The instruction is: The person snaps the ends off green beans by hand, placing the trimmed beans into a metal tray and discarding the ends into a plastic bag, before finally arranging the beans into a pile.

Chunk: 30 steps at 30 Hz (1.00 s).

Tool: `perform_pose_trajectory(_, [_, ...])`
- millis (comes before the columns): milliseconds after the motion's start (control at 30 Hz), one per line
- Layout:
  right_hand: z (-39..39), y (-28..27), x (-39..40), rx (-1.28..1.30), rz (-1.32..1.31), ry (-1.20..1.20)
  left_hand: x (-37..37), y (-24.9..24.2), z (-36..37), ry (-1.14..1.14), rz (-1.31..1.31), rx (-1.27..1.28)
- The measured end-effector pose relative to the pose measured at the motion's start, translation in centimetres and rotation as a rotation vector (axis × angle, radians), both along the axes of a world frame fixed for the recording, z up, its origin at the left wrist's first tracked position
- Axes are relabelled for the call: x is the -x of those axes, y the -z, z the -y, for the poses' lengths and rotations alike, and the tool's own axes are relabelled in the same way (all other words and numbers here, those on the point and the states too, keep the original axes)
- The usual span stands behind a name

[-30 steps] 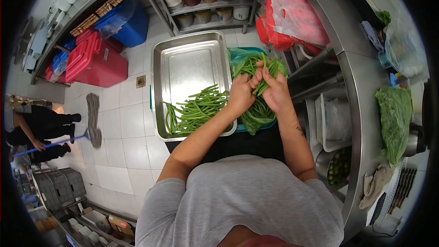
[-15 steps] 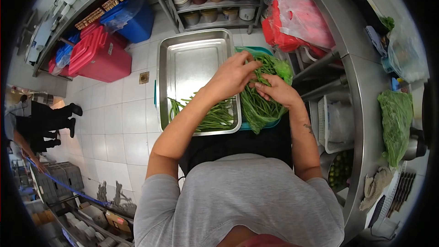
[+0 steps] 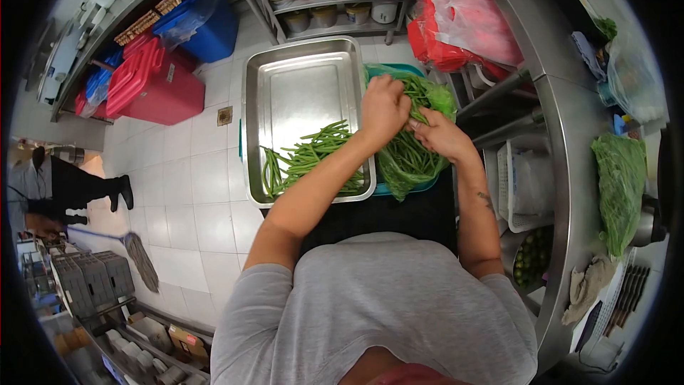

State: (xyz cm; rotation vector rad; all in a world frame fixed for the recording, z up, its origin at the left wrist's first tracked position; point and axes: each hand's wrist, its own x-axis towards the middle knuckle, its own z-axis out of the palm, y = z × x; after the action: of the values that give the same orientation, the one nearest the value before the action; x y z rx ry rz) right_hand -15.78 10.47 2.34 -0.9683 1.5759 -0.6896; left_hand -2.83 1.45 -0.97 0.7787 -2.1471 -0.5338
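Note:
Long green beans (image 3: 413,160) fill a green plastic bag (image 3: 401,184), which sits in a teal tub (image 3: 429,184). Over the top of this pile my left hand (image 3: 385,108) has its fingers curled round some beans, their tips partly hidden. Close beside it on the right, my right hand (image 3: 442,135) pinches beans between thumb and fingers. To the left of the bag is a deep steel tray (image 3: 306,93), with loose beans (image 3: 313,153) spread over its near part.
A steel counter (image 3: 570,121) runs along the right, bearing another green bag (image 3: 618,189). Behind the tray stands a shelf rack (image 3: 335,7) with tubs. Red (image 3: 160,85) and blue bins (image 3: 206,32) stand at the left. A co-worker (image 3: 71,178) and a mop (image 3: 141,260) are farther left.
My left hand has turned and shifted slightly right, its fingers now more curled. My right hand remains beside it. At the left, the co-worker has moved and the mop head has come into view.

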Motion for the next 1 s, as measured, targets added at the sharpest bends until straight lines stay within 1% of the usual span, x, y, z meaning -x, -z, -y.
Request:
perform_pose_trajectory(67, [0.2,1.7,0.1,0.077,-0.206,-0.001,0.0,1.7,0.9,-0.064,0.011,-0.404])
perform_pose_trajectory(100, [0.3,1.8,0.0,0.135,-0.276,-0.017,-0.5,1.1,0.8,-0.035,0.244,-0.485])
perform_pose_trajectory(200, [0.8,1.7,-0.7,0.341,-0.42,-0.077,-3.1,3.5,1.5,0.068,0.064,-0.261])
perform_pose_trajectory(233, [1.1,1.7,-1.4,0.394,-0.387,-0.139,-4.4,3.3,2.0,0.012,-0.004,-0.28])
perform_pose_trajectory(300, [1.6,1.7,-4.0,0.498,-0.322,-0.255,-8.5,3.2,3.8,-0.153,0.031,-0.261])
perform_pose_trajectory(333, [1.7,1.0,-5.8,0.452,-0.369,-0.339,-11.2,1.9,4.6,-0.229,0.291,-0.341])
perform_pose_trajectory(367, [2.1,1.5,-7.3,0.41,-0.352,-0.455,-13.5,-0.3,4.1,-0.339,0.505,-0.364])
perform_pose_trajectory(400, [2.2,0.2,-9.1,0.292,-0.36,-0.556,-15.8,-0.5,4.1,-0.454,0.618,-0.415])
perform_pose_trajectory(433, [2.2,2.4,-10.6,0.405,-0.351,-0.61,-18.0,-0.1,4.1,-0.524,0.782,-0.447])
perform_pose_trajectory(467, [2.1,4.1,-11.9,0.466,-0.357,-0.641,-19.9,0.1,3.5,-0.564,0.86,-0.49])
perform_pose_trajectory(500, [2.0,5.5,-13.3,0.525,-0.361,-0.671,-21.3,0.8,3.1,-0.613,0.943,-0.591])
perform_pose_trajectory(533, [1.5,6.2,-14.1,0.584,-0.364,-0.7,-22.8,3.3,2.7,-0.639,0.987,-0.616])
perform_pose_trajectory(600, [0.1,6.3,-15.0,0.591,-0.463,-0.762,-23.1,5.0,0.6,-0.657,0.944,-0.598])
perform_pose_trajectory(633, [-0.3,6.3,-15.3,0.592,-0.514,-0.792,-22.9,6.0,-0.2,-0.663,0.846,-0.493])
perform_pose_trajectory(700, [-0.8,6.2,-15.0,0.563,-0.448,-0.781,-21.9,7.5,-0.9,-0.655,0.602,-0.296])
perform_pose_trajectory(800, [-1.6,5.7,-13.8,0.543,-0.326,-0.735,-20.1,8.3,0.3,-0.601,0.535,-0.249])
perform_pose_trajectory(833, [-1.9,5.7,-13.3,0.562,-0.302,-0.708,-19.7,8.3,1.1,-0.562,0.497,-0.268])
perform_pose_trajectory(867, [-2.0,5.7,-13.0,0.582,-0.278,-0.68,-19.6,8.1,2.0,-0.494,0.477,-0.229])
perform_pose_trajectory(900, [-2.3,5.1,-12.7,0.57,-0.309,-0.608,-19.6,7.7,2.8,-0.426,0.458,-0.192])
perform_pose_trajectory(967, [-2.5,5.8,-12.2,0.69,-0.46,-0.477,-19.4,7.0,4.0,-0.288,0.408,-0.14])
perform_pose_trajectory(1000, [-2.5,6.3,-12.0,0.747,-0.533,-0.41,-18.9,5.8,4.3,-0.213,0.422,-0.081])
